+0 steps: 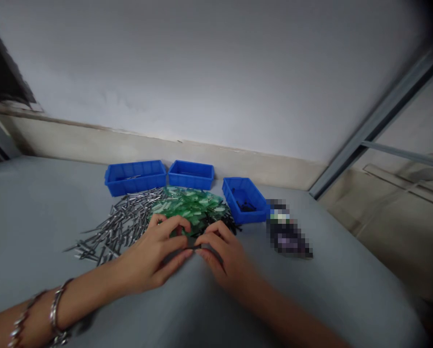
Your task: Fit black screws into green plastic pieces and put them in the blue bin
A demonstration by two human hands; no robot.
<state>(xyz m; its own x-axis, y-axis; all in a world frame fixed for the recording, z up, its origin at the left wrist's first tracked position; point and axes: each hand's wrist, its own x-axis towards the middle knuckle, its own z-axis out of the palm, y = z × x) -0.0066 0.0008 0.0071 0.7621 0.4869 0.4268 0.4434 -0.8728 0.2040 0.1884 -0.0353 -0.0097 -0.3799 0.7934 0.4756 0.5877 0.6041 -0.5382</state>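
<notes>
Opening wide on a grey table top (pixel 38 217) running up to a white wall (pixel 201 72), with a metal frame rail (pixel 376 116) cutting past at far right. Checking for print: any marks on the dark pixelated object (pixel 285 227), lying off to the right, blurred past reading. Moving along the far side of the table to three open containers: a blue plastic bin (pixel 135 177) on the left, a second blue bin (pixel 190 174) just beside it, and a third blue bin (pixel 244 200) turned at an angle on the right, with dark parts (pixel 243 205) lying inside. Dropping nearer to a loose fan of steel pins (pixel 118 227) on the left, running into a heap of translucent green pieces (pixel 189 205), with a scatter of black parts (pixel 227 223) at the heap's right edge. Closing in on the left hand (pixel 151 256), bracelets (pixel 54 309) circling its wrist, and the right hand (pixel 223 256), both curled and far from released, right at the near edge of the green heap. Finishing on the fingertips (pixel 182 244) of both hands, meeting and apparently pinching a small dark piece (pixel 194 247) between them, held just above the table.
</notes>
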